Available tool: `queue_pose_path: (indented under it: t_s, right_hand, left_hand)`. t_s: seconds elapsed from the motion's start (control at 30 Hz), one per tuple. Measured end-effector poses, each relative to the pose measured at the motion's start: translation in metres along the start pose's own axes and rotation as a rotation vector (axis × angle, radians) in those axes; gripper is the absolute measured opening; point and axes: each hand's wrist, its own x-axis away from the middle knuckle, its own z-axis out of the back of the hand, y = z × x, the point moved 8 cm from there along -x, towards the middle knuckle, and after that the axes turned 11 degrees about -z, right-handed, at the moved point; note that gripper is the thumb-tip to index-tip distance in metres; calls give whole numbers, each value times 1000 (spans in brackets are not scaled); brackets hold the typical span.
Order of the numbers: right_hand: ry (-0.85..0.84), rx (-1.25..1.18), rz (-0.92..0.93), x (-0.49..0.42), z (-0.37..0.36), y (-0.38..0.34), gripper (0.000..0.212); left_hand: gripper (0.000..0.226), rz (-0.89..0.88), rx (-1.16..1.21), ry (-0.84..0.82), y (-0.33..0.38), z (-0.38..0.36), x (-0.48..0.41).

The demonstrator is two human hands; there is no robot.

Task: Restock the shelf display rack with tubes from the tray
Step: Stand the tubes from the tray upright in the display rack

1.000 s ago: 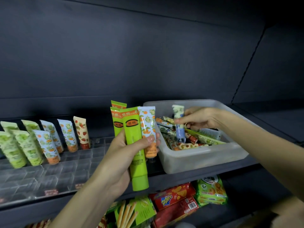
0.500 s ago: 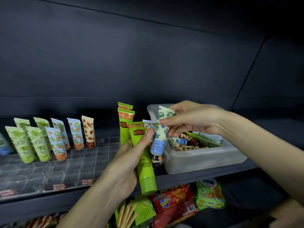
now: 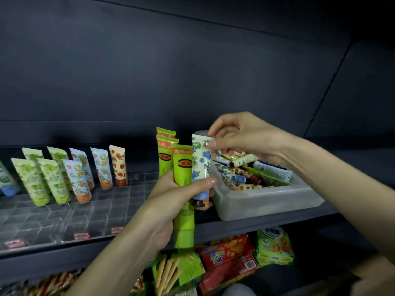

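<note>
1. Head view: the left hand [image 3: 171, 201] grips three green tubes [image 3: 183, 167]. It holds them up in front of the shelf [image 3: 256, 223], between the rack [image 3: 64, 214] and the tray [image 3: 267, 199]. Its thumb also curls over a blue flower tube [image 3: 201, 163].
2. The right hand [image 3: 241, 137] pinches the top of that tube.
3. I think the thumb should squeeze tight before the right hand lets go, so nothing slips.
4. The tray, at the shelf's right end, holds a messy pile of tubes [image 3: 256, 167]. The rack holds standing tubes in its back left part.
</note>
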Motion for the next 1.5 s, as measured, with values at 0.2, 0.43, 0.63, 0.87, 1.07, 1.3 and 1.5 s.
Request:
queue_pose_path:
  t_s: [0.2,0.43,0.63,0.87,1.07,1.3,1.5]
  right_hand:
    - [320,119,-40,-28,75,36,29]
    - [225,314,-199,-67,87,121,22]
    - [265,428,-202,-90,107,141,29]
    - [189,440,-253,-89,116,163,26]
    - [189,435,-311,-90,124,180,29]
    - [176,217,-206,-75,119,156,15]
    - [159,-166,-106,-47,116,123,12]
  left_hand:
    - [48,12,-2,18,-3,11,0]
    - [52,15,-24,10,-8,12,-6]
    - [86,17,-25,-22,-12,10,-9]
    - [51,37,-34,-7,-12,3,-13]
    - [47,30,-46,14,-12,2,-12]
    - [48,27,-47,6,-9,2,-10]
    - [45,6,-25,20,1,3,-4]
